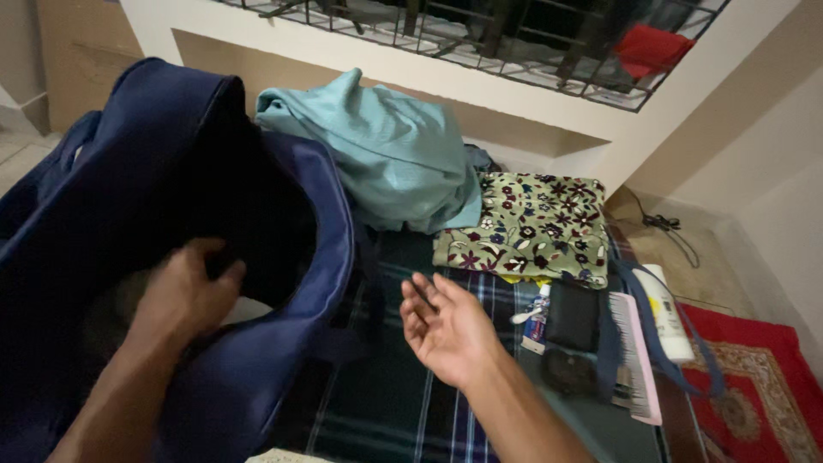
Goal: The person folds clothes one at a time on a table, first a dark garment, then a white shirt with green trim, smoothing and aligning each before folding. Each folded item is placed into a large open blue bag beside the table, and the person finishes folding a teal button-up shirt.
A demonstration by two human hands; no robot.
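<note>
Big navy bag (129,214) lies on the left, long axis running toward the wall, mouth open to the right. Left hand (184,296) reaches inside, grip loose. Right hand (446,326) hovers open-palmed, empty. White tube (669,313) and small toothpaste (537,319) lie beside the pink comb (639,360).

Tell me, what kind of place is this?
Probably a room in a home: folded clothes and a floral cloth lie on a plaid sheet, beside a red rug and a barred window.
</note>
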